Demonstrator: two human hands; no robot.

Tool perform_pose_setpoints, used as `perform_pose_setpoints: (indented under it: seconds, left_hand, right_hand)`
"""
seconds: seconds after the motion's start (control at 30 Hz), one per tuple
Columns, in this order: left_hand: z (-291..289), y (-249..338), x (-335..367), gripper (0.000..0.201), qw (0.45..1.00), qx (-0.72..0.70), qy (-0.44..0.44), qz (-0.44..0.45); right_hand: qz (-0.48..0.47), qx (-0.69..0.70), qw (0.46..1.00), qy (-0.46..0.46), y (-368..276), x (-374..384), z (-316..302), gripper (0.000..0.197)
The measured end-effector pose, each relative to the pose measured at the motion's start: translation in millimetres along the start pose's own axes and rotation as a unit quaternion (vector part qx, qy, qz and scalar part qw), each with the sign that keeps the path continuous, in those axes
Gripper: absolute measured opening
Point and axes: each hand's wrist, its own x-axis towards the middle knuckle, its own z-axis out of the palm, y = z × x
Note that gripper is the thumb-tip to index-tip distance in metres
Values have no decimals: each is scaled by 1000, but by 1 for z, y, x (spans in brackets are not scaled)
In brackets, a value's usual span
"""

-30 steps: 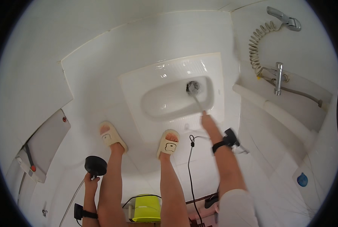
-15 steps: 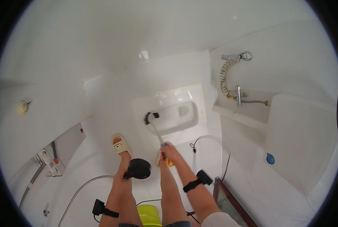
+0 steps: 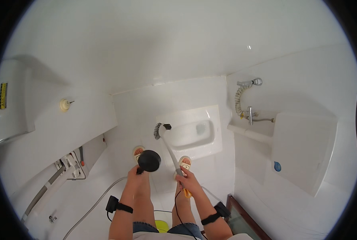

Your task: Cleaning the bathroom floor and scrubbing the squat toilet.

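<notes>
My left hand [image 3: 133,175] is closed round the handle of a black shower head [image 3: 149,161], its grey hose trailing away to the lower left. In my right hand [image 3: 189,182] is a long-handled toilet brush [image 3: 169,148] with a white shaft, a grey grip and an orange loop at its end. The curved head with black bristles hangs over the left rim of the white squat toilet [image 3: 216,152]; whether it touches the rim I cannot tell. My feet, in cream slippers [image 3: 185,162], stand to the near side of the toilet.
On the right wall are a white cistern [image 3: 302,152], a valve [image 3: 250,115] and a sprayer with coiled hose [image 3: 238,100]. A brown-framed panel [image 3: 242,216] stands at the lower right, a yellow-green bucket [image 3: 161,226] behind my legs. Pipes [image 3: 68,168] and a white heater [image 3: 14,104] are at left.
My view has tilted up, showing more of the left wall and heater. My right foot has come into fuller view beside the brush handle. Both hands keep their holds.
</notes>
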Motion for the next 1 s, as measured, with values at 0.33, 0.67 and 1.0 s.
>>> perform_pose_setpoints:
  seconds: [0.33,0.67,1.0]
  left_hand:
    - [-38,-44,4,27,998,-36,-48,11]
    - [-138,-48,-23,23,934,-339,113,-23]
    - [-159,-129,-57,36,961,-210,132,-120]
  right_hand:
    - [25,194,979,-64,-24,32,65,53]
    - [-138,173,973,-72,-100,146,298,30]
    - [-78,144,978,-127,-189,194,409,28]
